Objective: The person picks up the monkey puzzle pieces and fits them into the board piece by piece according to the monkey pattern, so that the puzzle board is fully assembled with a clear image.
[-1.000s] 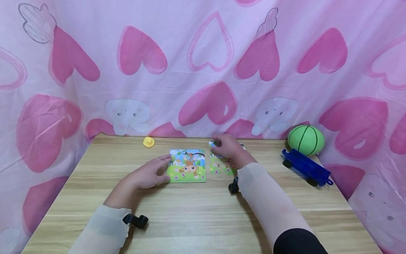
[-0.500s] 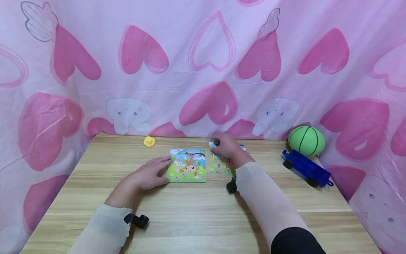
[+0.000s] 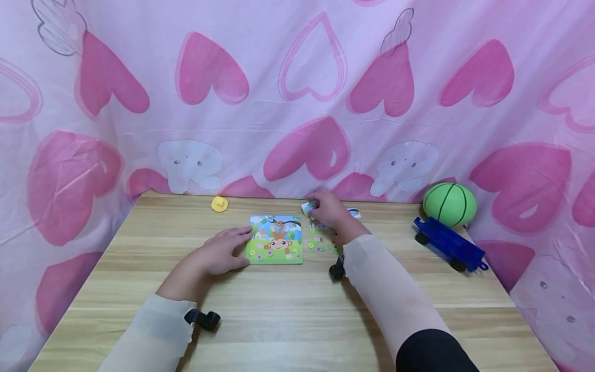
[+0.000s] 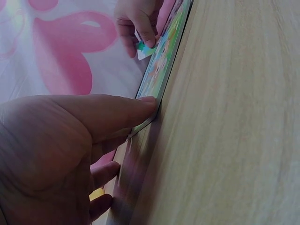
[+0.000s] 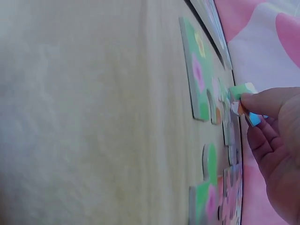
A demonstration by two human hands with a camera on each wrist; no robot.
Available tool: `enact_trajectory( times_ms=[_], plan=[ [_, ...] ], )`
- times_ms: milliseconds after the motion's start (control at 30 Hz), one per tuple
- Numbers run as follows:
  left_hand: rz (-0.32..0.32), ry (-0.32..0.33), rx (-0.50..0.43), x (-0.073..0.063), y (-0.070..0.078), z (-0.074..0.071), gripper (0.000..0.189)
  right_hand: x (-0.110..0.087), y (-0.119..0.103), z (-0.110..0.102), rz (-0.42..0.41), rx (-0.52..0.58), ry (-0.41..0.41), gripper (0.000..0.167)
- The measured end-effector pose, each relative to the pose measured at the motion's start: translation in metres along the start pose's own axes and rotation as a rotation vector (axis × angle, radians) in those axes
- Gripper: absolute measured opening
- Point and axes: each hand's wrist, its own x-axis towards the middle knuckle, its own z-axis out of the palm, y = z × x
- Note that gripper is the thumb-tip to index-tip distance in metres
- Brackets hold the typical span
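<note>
A square jigsaw puzzle board (image 3: 275, 248) with a hanging monkey picture lies flat mid-table. My left hand (image 3: 222, 252) rests at its left edge with fingers extended; in the left wrist view the thumb (image 4: 136, 108) touches the near corner. To the right of the board, my right hand (image 3: 332, 213) pinches a puzzle piece (image 3: 307, 207) between thumb and fingers. That puzzle piece (image 5: 241, 89), green, white and blue, is tilted up in the right wrist view. Beneath and beside this hand lie several loose puzzle pieces (image 3: 318, 243), partly hidden by it.
A small yellow toy duck (image 3: 219, 204) sits near the table's back edge. On the right stand a blue toy wagon (image 3: 450, 244) and a green ball (image 3: 449, 204) with black lines. A pink heart-patterned curtain (image 3: 214, 67) hangs behind the wooden table (image 3: 279, 320).
The right hand has lifted a puzzle piece at the back left of the loose pieces and shifted it slightly leftward. My left hand keeps its place at the board.
</note>
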Motion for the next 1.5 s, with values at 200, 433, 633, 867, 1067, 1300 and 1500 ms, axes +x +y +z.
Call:
enact_trajectory(
  times_ms=[200, 433, 633, 867, 1067, 1300, 1500],
  plan=[
    [-0.011, -0.012, 0.015, -0.001, 0.001, -0.003, 0.08, -0.007, -0.01, -0.001, 0.054, 0.089, -0.036, 0.038],
    [-0.009, -0.013, 0.024, -0.001, -0.001, -0.001, 0.082, -0.014, -0.025, 0.001, 0.074, 0.107, -0.008, 0.033],
    [-0.008, -0.013, 0.024, 0.0, -0.002, 0.001, 0.083, -0.02, -0.048, 0.019, 0.079, 0.209, -0.011, 0.034],
    [-0.005, -0.016, 0.021, 0.0, -0.003, -0.001, 0.082, -0.017, -0.071, 0.045, 0.003, 0.21, -0.011, 0.032],
    [0.004, -0.025, 0.027, -0.001, -0.002, -0.002, 0.082, -0.011, -0.084, 0.062, -0.016, 0.246, -0.058, 0.035],
    [0.017, -0.018, 0.03, -0.002, -0.001, -0.003, 0.081, -0.008, -0.097, 0.074, -0.007, 0.211, -0.088, 0.036],
    [0.015, -0.012, 0.016, -0.003, 0.0, -0.004, 0.079, -0.005, -0.1, 0.08, -0.021, 0.076, -0.103, 0.04]
  ],
)
